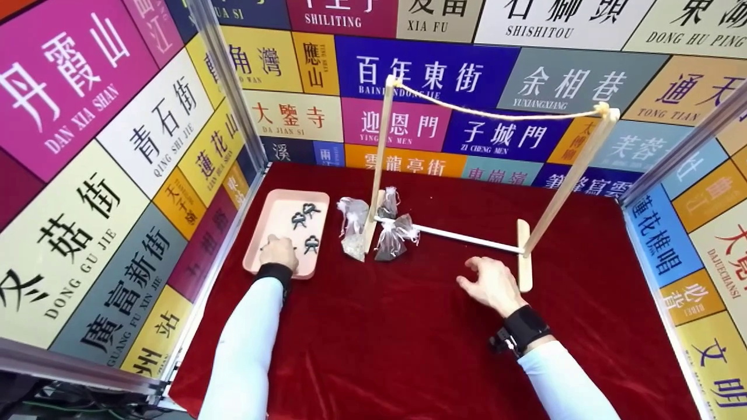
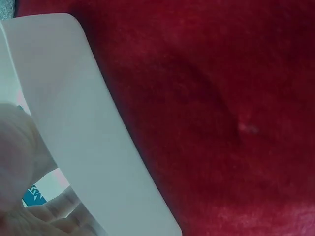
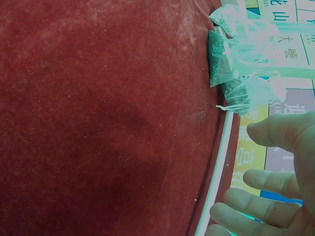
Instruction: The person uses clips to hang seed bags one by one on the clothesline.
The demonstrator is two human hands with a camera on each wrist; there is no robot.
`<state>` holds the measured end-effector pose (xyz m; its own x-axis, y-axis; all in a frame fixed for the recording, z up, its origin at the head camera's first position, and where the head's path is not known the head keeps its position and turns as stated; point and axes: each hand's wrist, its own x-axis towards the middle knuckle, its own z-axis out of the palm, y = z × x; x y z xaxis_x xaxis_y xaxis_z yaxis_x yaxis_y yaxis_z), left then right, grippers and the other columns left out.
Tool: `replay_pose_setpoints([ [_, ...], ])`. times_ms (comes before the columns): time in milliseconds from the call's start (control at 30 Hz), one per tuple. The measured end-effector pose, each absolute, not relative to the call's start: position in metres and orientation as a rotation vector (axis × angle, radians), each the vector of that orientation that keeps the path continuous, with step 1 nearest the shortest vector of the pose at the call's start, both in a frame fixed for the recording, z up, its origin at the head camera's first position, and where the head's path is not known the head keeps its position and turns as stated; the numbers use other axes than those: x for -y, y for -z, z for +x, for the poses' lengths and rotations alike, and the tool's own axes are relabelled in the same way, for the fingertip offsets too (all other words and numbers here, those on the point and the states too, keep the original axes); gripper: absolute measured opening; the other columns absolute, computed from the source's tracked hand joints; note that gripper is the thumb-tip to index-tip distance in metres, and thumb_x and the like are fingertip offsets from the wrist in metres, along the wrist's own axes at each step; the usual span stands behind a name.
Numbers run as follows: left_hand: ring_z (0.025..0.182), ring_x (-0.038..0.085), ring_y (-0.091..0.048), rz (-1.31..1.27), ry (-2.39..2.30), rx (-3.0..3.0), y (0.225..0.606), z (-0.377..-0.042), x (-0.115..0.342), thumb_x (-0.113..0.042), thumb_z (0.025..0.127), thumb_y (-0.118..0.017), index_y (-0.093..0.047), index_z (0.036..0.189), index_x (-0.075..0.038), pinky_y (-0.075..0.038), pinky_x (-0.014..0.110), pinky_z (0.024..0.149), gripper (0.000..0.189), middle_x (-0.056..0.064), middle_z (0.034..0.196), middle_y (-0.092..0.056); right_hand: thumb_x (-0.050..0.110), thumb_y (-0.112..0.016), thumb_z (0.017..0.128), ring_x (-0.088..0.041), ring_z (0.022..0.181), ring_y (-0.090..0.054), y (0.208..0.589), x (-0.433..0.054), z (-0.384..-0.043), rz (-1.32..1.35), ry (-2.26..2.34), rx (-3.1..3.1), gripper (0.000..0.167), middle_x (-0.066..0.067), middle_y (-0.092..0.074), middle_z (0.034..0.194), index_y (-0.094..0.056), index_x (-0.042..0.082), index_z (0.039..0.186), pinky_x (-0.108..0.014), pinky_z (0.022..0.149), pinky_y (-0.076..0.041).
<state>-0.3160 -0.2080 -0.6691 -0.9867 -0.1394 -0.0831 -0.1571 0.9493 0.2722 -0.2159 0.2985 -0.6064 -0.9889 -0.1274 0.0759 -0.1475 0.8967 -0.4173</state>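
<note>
My left hand [image 1: 279, 255] reaches down into the near end of a pink tray [image 1: 269, 204], its fingers bent toward the floor of the tray. Small dark clip-like pieces [image 1: 311, 244] lie in the tray beside and beyond it. In the left wrist view the tray's side wall [image 2: 83, 113] covers part of the fingers [image 2: 59, 204], and I cannot tell whether they pinch a piece. My right hand [image 1: 492, 284] hovers over the red cloth, fingers spread and loosely bent, holding nothing. Nearest to it is the right foot [image 1: 524, 280] of a wooden stand.
Two upright posts [image 1: 569, 181] carry a slack cord [image 1: 496, 115] between their tops, and a white rod [image 1: 467, 238] joins them low down. Sheer drawstring bags [image 1: 392, 238] with grainy filling lean around the left post. Printed panels [image 1: 397, 125] wall in the red-covered table [image 1: 397, 338].
</note>
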Motion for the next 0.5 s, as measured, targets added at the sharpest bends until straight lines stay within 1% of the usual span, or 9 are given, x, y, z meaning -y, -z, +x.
replay_pose_setpoints([
  [200, 0.108, 0.056, -0.076, -0.202, -0.439, -3.079, 0.671, -0.316, 0.21, -0.015, 0.099, -0.062, -0.077, 0.121, 0.008, -0.067, 0.064, 0.091, 0.035, 0.036, 0.127, -0.065, 0.03, -0.084, 0.094, -0.04, 0.106, -0.079, 0.606, -0.295, -0.217, 0.257, -0.653, 2.995, 0.04, -0.021, -0.083, 0.114, -0.08, 0.001, 0.121, -0.061, 0.091, -0.064],
  [233, 0.11, 0.057, -0.076, -0.214, -0.441, -3.065, 0.662, -0.313, 0.206, -0.014, 0.1, -0.062, -0.076, 0.121, 0.009, -0.066, 0.065, 0.094, 0.035, 0.038, 0.127, -0.066, 0.03, -0.085, 0.093, -0.04, 0.107, -0.08, 0.606, -0.294, -0.217, 0.265, -0.652, 2.992, 0.04, -0.021, -0.083, 0.114, -0.081, 0.001, 0.121, -0.061, 0.091, -0.064],
  [267, 0.109, 0.057, -0.076, -0.216, -0.442, -3.072, 0.662, -0.314, 0.207, -0.015, 0.1, -0.062, -0.077, 0.121, 0.008, -0.066, 0.065, 0.095, 0.035, 0.037, 0.126, -0.067, 0.03, -0.085, 0.093, -0.041, 0.108, -0.08, 0.605, -0.293, -0.217, 0.269, -0.651, 2.991, 0.04, -0.02, -0.083, 0.114, -0.081, 0.001, 0.121, -0.061, 0.092, -0.064],
  [300, 0.106, 0.057, -0.076, -0.207, -0.434, -3.102, 0.669, -0.316, 0.209, -0.015, 0.099, -0.062, -0.078, 0.118, 0.007, -0.066, 0.065, 0.093, 0.033, 0.036, 0.122, -0.069, 0.03, -0.085, 0.094, -0.041, 0.108, -0.08, 0.604, -0.292, -0.217, 0.273, -0.653, 2.992, 0.04, -0.021, -0.083, 0.115, -0.081, 0.001, 0.122, -0.061, 0.092, -0.064],
  [400, 0.103, 0.055, -0.078, -0.2, -0.387, -3.143, 0.668, -0.319, 0.21, -0.012, 0.1, -0.061, -0.079, 0.112, 0.006, -0.067, 0.062, 0.09, 0.029, 0.033, 0.113, -0.074, 0.03, -0.084, 0.094, -0.042, 0.109, -0.08, 0.6, -0.288, -0.219, 0.287, -0.652, 2.993, 0.041, -0.021, -0.083, 0.115, -0.081, 0.001, 0.122, -0.061, 0.093, -0.064],
  [433, 0.1, 0.055, -0.078, -0.183, -0.365, -3.184, 0.676, -0.323, 0.213, -0.011, 0.098, -0.062, -0.08, 0.108, 0.005, -0.068, 0.061, 0.087, 0.026, 0.032, 0.109, -0.076, 0.03, -0.084, 0.094, -0.042, 0.109, -0.08, 0.599, -0.287, -0.22, 0.294, -0.65, 2.989, 0.04, -0.021, -0.083, 0.115, -0.08, 0.001, 0.122, -0.061, 0.093, -0.064],
  [467, 0.097, 0.051, -0.08, -0.157, -0.348, -3.231, 0.687, -0.33, 0.218, -0.012, 0.098, -0.063, -0.081, 0.104, 0.003, -0.068, 0.058, 0.083, 0.024, 0.03, 0.104, -0.078, 0.031, -0.084, 0.094, -0.042, 0.109, -0.08, 0.598, -0.286, -0.22, 0.299, -0.65, 2.987, 0.041, -0.021, -0.083, 0.115, -0.081, 0.001, 0.122, -0.061, 0.093, -0.064],
  [500, 0.096, 0.051, -0.08, -0.142, -0.336, -3.254, 0.686, -0.331, 0.217, -0.01, 0.097, -0.064, -0.081, 0.102, 0.004, -0.068, 0.058, 0.082, 0.022, 0.03, 0.101, -0.079, 0.031, -0.084, 0.094, -0.042, 0.108, -0.08, 0.596, -0.285, -0.221, 0.303, -0.652, 2.985, 0.04, -0.021, -0.083, 0.115, -0.081, 0.001, 0.122, -0.061, 0.093, -0.064],
])
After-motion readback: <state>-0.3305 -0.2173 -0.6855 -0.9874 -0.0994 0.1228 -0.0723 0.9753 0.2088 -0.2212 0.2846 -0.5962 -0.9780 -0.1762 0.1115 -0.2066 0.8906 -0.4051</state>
